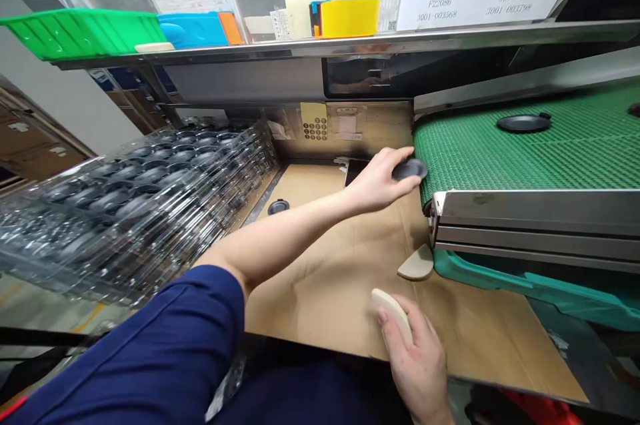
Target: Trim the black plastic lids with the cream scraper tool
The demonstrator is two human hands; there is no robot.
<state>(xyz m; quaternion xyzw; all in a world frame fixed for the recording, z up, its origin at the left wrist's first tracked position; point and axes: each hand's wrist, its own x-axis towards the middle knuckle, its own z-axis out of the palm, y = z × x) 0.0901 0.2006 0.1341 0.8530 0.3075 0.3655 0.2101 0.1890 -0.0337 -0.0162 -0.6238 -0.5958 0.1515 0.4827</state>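
My left hand (pixel 383 179) reaches across the cardboard to the near end of the green belt, its thumb and fingers closed round a dark round part (pixel 410 170). Lower down, my right hand (pixel 417 351) grips a cream-coloured flat piece (pixel 393 313) with a curved edge. A second cream piece, fan-shaped (pixel 418 263), lies on the cardboard (pixel 325 278) beside the belt frame. Another black round part (pixel 279 207) rests on the cardboard, left of my forearm. On the belt (pixel 480 158) sits one more black round part (pixel 523 123) with a small tab.
Stacked clear trays (pixel 150 198) of dark round parts stand at the left. Above, a metal shelf (pixel 300 48) carries a green bin (pixel 85 33), a blue bin (pixel 193 30) and a yellow bin (pixel 349 17). A teal tray (pixel 540 285) sits under the belt's metal side (pixel 540 215).
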